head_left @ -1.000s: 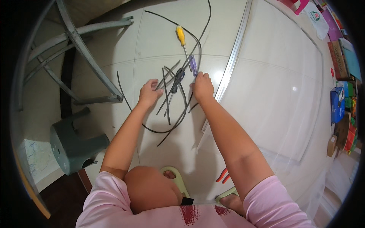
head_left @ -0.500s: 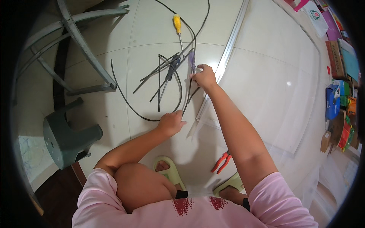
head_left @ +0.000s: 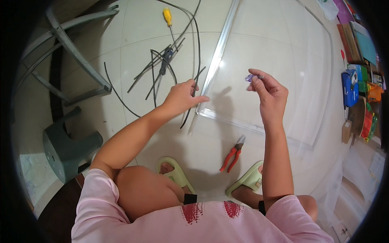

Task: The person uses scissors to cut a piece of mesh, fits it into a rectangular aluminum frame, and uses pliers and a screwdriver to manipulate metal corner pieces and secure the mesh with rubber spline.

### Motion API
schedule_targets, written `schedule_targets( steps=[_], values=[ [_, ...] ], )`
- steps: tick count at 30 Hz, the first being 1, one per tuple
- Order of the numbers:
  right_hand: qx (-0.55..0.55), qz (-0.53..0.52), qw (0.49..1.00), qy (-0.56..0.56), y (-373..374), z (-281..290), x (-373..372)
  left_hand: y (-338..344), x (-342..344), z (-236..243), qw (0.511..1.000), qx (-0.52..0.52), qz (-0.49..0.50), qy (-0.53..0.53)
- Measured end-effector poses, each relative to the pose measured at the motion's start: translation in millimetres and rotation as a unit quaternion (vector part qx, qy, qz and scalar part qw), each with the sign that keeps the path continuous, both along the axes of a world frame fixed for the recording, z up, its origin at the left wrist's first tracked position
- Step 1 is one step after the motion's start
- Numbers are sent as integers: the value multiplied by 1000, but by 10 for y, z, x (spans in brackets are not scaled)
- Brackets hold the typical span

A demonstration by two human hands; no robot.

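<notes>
Tool-handling step, we judge: right hand [head_left: 272,94] pinches purple tool [head_left: 248,78] above metal frame [head_left: 214,62]; left hand [head_left: 181,96] by black cord [head_left: 199,48] — can't tell grip. Next calls for steady pinch.

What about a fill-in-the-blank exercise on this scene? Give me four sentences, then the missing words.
1. The object in the right hand is partly see-through and ____ in colour.
2. The pliers have ____ handles.
3. The screwdriver farthest from the person has a ____ handle.
4. The stool is on the person's ____ side.

Missing words: purple; red; yellow; left.
</notes>
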State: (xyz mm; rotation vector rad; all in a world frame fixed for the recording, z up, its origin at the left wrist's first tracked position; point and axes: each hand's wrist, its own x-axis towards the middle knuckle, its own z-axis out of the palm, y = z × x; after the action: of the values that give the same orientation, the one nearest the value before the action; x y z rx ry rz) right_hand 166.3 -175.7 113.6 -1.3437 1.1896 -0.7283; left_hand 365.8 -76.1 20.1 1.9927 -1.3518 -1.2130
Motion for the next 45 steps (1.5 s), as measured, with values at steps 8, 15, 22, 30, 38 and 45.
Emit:
schedule_targets(
  steps=[8,15,22,30,38,45],
  values=[
    [128,-61,988,57,271,-561,-436,116,-106,-600,994,0,-44,-99],
    [497,-187,846,56,1318,-1251,-671,-224,-214,-542,996,43,64,-45],
    [409,-476,776,-67,1367,-1460,-929,-258,-232,-723,986,35,-31,-160],
    [468,-549,684,-103,1468,-1418,-1115,-159,-400,-540,980,108,-58,-157],
    [455,-525,654,-300,1828,-1643,-1377,-39,-432,-498,993,34,32,-106],
    [417,-487,700,-316,1889,-1692,-1211,-329,-670,15,852,-430,-209,-212]
  ],
)
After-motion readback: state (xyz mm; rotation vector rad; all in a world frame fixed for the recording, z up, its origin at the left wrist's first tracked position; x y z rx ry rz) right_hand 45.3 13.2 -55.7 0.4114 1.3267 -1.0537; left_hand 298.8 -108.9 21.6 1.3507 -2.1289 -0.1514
